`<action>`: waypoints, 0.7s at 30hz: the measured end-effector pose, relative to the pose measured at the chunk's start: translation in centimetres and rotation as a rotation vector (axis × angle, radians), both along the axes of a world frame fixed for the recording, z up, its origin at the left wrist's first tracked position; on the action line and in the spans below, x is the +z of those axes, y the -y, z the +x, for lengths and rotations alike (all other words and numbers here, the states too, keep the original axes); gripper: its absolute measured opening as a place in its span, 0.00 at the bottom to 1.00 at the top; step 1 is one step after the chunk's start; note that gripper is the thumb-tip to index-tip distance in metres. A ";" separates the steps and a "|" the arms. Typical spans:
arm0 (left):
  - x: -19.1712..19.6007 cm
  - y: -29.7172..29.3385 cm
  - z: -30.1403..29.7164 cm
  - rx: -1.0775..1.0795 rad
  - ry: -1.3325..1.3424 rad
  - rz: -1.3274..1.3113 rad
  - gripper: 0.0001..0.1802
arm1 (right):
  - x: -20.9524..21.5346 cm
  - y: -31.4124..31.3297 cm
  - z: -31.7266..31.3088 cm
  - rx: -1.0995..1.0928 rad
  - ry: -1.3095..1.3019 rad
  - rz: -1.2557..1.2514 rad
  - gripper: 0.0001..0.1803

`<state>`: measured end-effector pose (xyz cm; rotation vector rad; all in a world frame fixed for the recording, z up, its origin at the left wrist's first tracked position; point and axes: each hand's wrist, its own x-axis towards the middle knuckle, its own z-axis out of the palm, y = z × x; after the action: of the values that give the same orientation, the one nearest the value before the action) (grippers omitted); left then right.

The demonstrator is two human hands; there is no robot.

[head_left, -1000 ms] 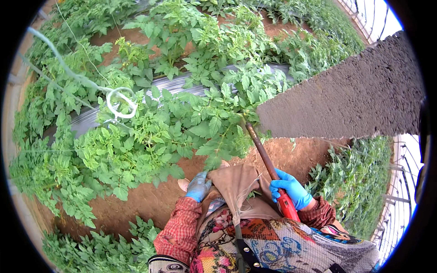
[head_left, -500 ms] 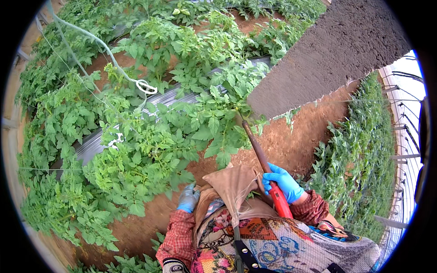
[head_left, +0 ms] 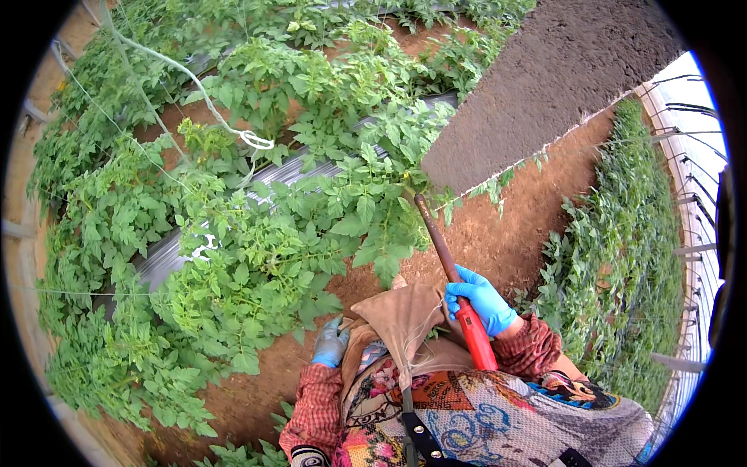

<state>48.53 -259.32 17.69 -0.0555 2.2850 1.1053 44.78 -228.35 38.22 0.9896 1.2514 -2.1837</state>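
Observation:
My right hand point(head_left: 484, 302), in a blue glove, is closed around the red handle of a rod-shaped tool point(head_left: 473, 331). Its dark, slender shaft slants up and to the left, and the tip meets the leaves of a tomato plant point(head_left: 373, 210), near small yellow flowers. At my waist hangs a brown cloth bag point(head_left: 401, 311) with a flared top and loose strings on it. My left hand point(head_left: 331, 344), also gloved in blue, is closed at the bag's left edge; its fingertips are partly hidden by the cloth.
Dense tomato rows stand ahead and left over silver plastic mulch point(head_left: 296, 175). A broad, rough brown slab point(head_left: 545, 93) crosses the upper right. White twine point(head_left: 253, 140) hangs at upper left. Another plant row point(head_left: 607, 272) lines the right side beside a bare soil path point(head_left: 537, 226).
The view has shifted slightly, so the brown slab and right-hand row sit a little differently in the picture. Both hands keep their holds; the tool's tip stays by the same plant.

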 end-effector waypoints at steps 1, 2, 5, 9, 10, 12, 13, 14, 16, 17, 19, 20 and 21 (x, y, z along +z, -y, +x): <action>-0.2 0.2 0.2 0.015 0.005 0.012 0.24 | -0.2 0.0 -0.1 0.007 0.003 0.021 0.20; -0.6 0.5 0.5 0.030 0.010 0.024 0.24 | -0.3 0.0 -0.2 0.005 0.004 0.022 0.20; -0.3 0.9 0.4 0.021 0.012 0.010 0.24 | -0.5 0.1 -0.6 0.010 0.015 0.007 0.17; 0.7 1.2 0.3 0.030 0.076 -0.022 0.24 | -0.3 -0.3 -1.8 0.040 0.039 -0.021 0.15; 0.4 1.4 0.5 0.036 0.078 -0.013 0.24 | 0.0 -0.4 -2.0 0.044 0.048 -0.013 0.15; -0.3 1.7 1.0 0.046 0.083 0.005 0.24 | -0.1 -1.3 -2.1 0.068 0.053 -0.007 0.14; -0.4 1.9 1.0 0.050 0.097 -0.001 0.24 | 0.0 -1.5 -2.2 0.080 0.056 -0.011 0.14; -0.4 2.1 1.1 0.054 0.110 -0.007 0.24 | 0.0 -1.6 -2.3 0.093 0.060 -0.015 0.13; -0.3 2.0 1.2 0.054 0.118 -0.022 0.24 | 0.5 -1.6 -2.4 0.113 0.086 0.006 0.12; 0.0 1.9 1.3 0.049 0.113 -0.031 0.24 | 0.6 -1.8 -2.3 0.127 0.088 0.019 0.12; 0.1 1.7 1.3 0.047 0.116 -0.034 0.24 | 0.7 -2.1 -2.1 0.153 0.085 0.035 0.13; 0.1 1.7 1.3 0.049 0.124 -0.028 0.24 | 0.7 -2.3 -2.0 0.165 0.081 0.039 0.13; 0.1 1.7 1.3 0.051 0.132 -0.022 0.24 | 0.7 -2.5 -2.0 0.177 0.076 0.044 0.14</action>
<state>49.86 -261.01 17.76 -0.1906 2.1891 1.0695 42.82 -225.86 38.96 0.9319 1.3042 -1.9740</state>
